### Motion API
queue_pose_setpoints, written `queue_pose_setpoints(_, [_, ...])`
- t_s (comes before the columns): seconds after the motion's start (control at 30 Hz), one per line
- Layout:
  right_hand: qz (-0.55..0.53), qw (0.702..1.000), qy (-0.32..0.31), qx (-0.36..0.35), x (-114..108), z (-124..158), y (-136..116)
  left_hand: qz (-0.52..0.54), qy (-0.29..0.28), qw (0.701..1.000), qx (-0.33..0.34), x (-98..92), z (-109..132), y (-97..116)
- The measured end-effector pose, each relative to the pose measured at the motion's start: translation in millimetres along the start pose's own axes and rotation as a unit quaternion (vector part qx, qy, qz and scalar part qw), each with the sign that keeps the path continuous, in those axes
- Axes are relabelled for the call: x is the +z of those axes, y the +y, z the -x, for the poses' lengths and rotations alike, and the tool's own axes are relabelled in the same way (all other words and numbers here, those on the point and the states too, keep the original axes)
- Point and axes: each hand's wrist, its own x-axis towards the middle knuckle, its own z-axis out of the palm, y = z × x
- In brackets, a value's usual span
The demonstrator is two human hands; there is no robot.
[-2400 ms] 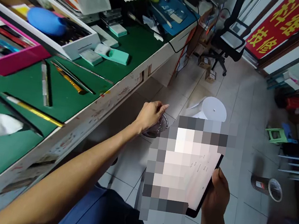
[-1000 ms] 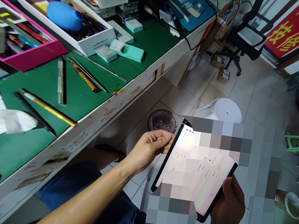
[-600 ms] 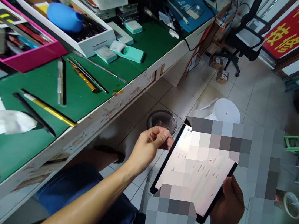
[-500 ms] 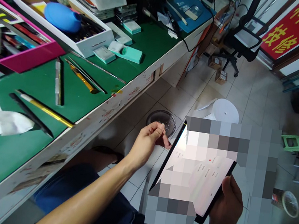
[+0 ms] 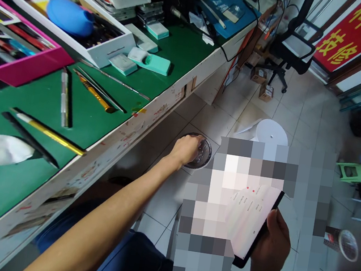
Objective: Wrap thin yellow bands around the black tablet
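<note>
Tablet, its lit screen up and tilted, sits in the right hand, low and to the right of the round bin that stands on the floor. It looks a thin, stiff slab with a glass face, so I judge it moderately light but fragile and slick along the smooth edges; a hold across the lower corner, thumb on the bezel and the other fingers behind the back, seems the safest grip, and that is roughly how it is held. The right thumb lies over the near right edge, and the other fingers curl closed round the underside, gripping the tablet.

The left hand is stretched out and down at the near-left rim of the bin, well apart from the tablet. Its fingers are bent inward over the rim, but I cannot tell whether they pinch anything or merely hover, since the back of the hand hides the tips. The bin's clear liner looks soft and crinkly.

Left of the bin runs the desk with a green mat, a yellow-handled tool and mint-coloured boxes. Beyond the bin stands a white stool.
</note>
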Motion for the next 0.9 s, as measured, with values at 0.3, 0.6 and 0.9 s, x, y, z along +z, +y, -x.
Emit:
queue_pose_setpoints(0.3, [0.004,0.999,0.033,-0.002,-3.3,-4.5,4.1,0.123,-0.022,0.992,0.027,2.8,-8.7,5.1])
queue_pose_setpoints(0.6, [-0.002,1.0,0.021,-0.005,-9.4,-2.9,1.2,0.468,-0.071,0.88,-0.022,-3.4,1.3,11.7])
queue_pose_setpoints(0.9, [-0.027,0.999,0.021,0.014,-8.1,-3.6,1.0,0.504,0.037,0.859,-0.076,1.3,-9.3,8.4])
